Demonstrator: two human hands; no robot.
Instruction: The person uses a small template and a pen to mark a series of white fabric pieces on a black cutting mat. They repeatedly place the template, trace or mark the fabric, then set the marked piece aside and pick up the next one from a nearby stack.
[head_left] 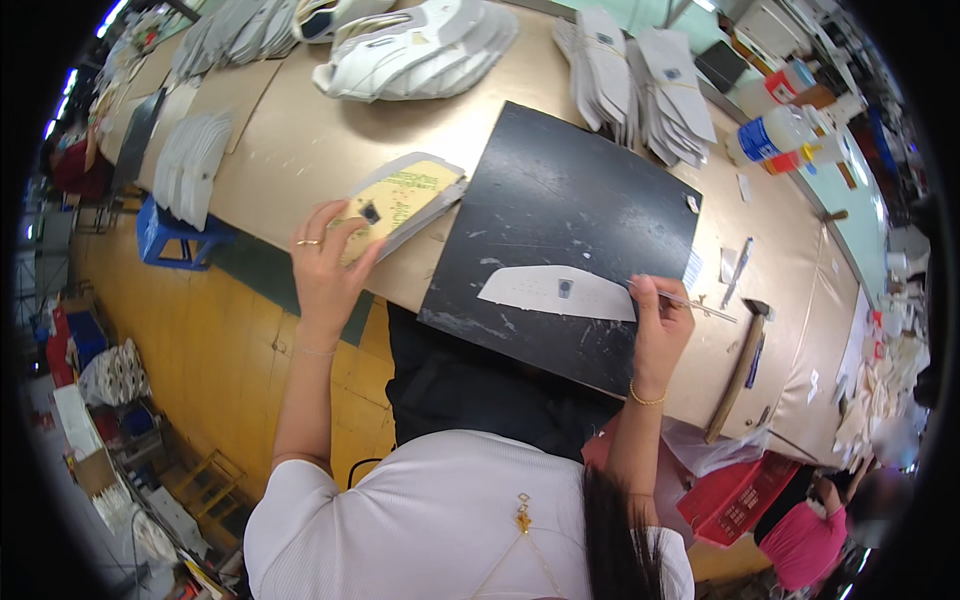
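Nearest the camera: white ribbed top point(430, 510), with long dark hair point(615, 520) hanging at its right side. Ahead: black board point(560, 190) on the workbench point(290, 170). On the board, toward its front edge: pale curved panel point(525, 289) bearing a dark patch point(565, 288).

Right hand point(662, 325): thumb and fingers pinching a slender tool point(703, 308) beside the panel's right end; tip contact with the panel impossible to tell. Left hand point(328, 255): fingers curved and spread, thumb apart from index, at the yellow sheet point(415, 190) left of the board; contact with the small dark piece point(370, 212) there impossible to tell.

Possible faults, by judgement:
- Skewed panel: sideways push from the tool, without a second hand for steadying.
- Marked panel surface: tool tip dragged across it.
- Yellow sheet dislodged: fingertip drag near the bench edge.

Count:
- Hands: two.
- Black board: one.
- Panel on board: one, with one patch.
- Hammer point(738, 377): one.
- Grey bundles point(603, 75) beyond the board: two.
- Bottles point(775, 132): at least three.
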